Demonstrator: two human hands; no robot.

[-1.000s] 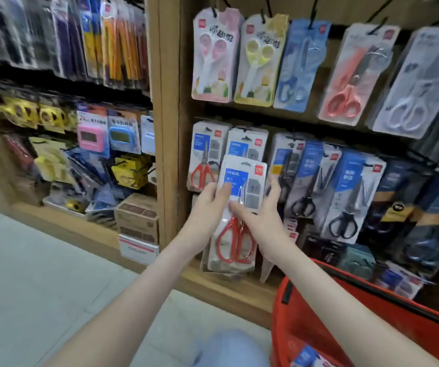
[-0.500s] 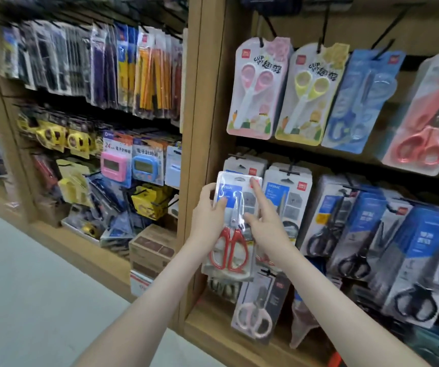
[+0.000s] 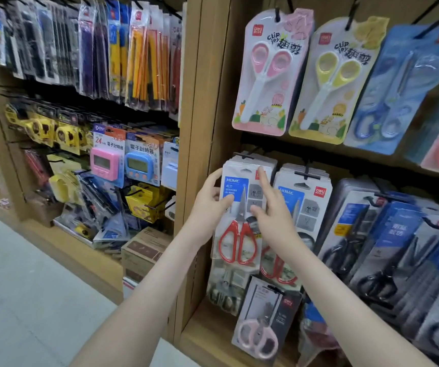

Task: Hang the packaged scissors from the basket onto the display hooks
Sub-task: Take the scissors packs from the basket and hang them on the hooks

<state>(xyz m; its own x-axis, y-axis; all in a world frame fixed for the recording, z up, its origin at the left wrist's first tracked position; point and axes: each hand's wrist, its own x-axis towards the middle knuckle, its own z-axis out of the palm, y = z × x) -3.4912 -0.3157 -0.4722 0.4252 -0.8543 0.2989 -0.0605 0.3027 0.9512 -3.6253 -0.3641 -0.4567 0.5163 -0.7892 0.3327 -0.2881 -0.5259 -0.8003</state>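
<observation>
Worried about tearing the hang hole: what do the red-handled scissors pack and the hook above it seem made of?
Red-handled scissors pack: glossy clear plastic blister over printed card, judging by glare and the blue label. Display hook: thin, black; probably coated metal wire.

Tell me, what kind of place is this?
Probably a stationery shop. Packs of scissors hang in rows on hooks, and on the next shelves hang pencils and timers.
</observation>
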